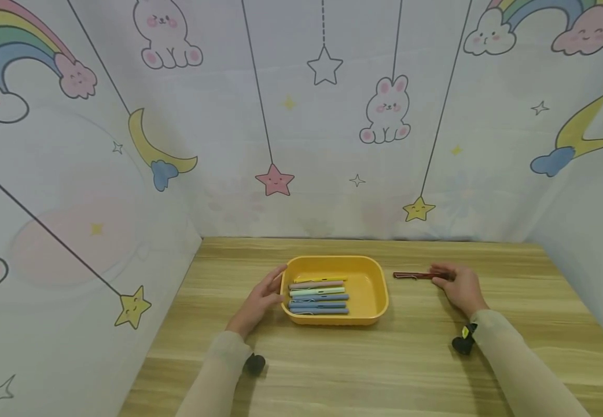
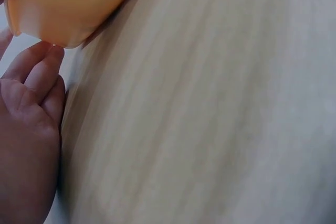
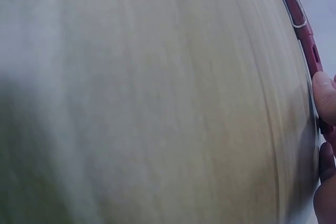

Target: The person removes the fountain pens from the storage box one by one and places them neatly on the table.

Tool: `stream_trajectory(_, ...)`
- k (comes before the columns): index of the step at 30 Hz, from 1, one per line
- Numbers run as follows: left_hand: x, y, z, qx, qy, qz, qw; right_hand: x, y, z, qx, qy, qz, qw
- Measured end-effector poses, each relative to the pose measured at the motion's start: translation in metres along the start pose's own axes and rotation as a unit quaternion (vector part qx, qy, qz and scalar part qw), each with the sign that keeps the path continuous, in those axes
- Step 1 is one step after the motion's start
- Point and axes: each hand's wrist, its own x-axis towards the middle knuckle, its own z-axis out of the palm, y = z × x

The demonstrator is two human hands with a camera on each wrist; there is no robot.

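Observation:
In the head view a yellow tray [image 1: 379, 275] sits on the table, with several capped pens lying side by side in its left part. They are yellow, brownish grey, pale green and blue-grey [image 1: 327, 311]. My left hand [image 1: 257, 302] touches the tray's left side, its fingers spread along the outer wall. The left wrist view shows those fingers [image 2: 44, 72] against the orange-looking wall. Right of the tray, my right hand [image 1: 460, 286] pinches a dark red fountain pen [image 1: 408, 275] by one end. Its wire clip and barrel slot show in the right wrist view, beside the thumb [image 3: 324, 95].
The wood-grain table [image 1: 333, 370] runs back to a patterned cloth wall [image 1: 327, 145]. Similar cloth closes in the left and right sides. A dark wrist camera [image 1: 463, 343] is worn on the right wrist, another [image 1: 255, 364] on the left.

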Motion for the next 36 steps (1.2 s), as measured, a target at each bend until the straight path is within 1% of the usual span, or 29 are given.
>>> stream_trajectory(12, 0.0, 0.003, 0.0, -0.003, -0.006, 0.004, 1.0, -0.001, 0.001, 0.0, -0.005, 0.016, -0.001, 1.0)
stream_trajectory(20, 0.001, -0.001, -0.001, 0.003, -0.001, 0.001, 1.0, -0.002, 0.003, 0.002, 0.0, 0.013, 0.005, 1.0)
stream_trajectory(27, 0.004, -0.003, -0.002, 0.007, -0.001, 0.015, 0.9999, -0.001, 0.001, 0.0, 0.009, 0.009, 0.013, 1.0)
stream_trajectory(31, 0.004, -0.003, -0.001, 0.009, -0.002, 0.021, 0.9997, -0.001, -0.001, -0.004, 0.014, -0.005, 0.03, 0.999)
stream_trajectory(36, 0.003, -0.004, 0.001, 0.008, -0.001, 0.024, 0.9997, -0.001, -0.008, -0.012, 0.024, -0.025, 0.062, 0.997)
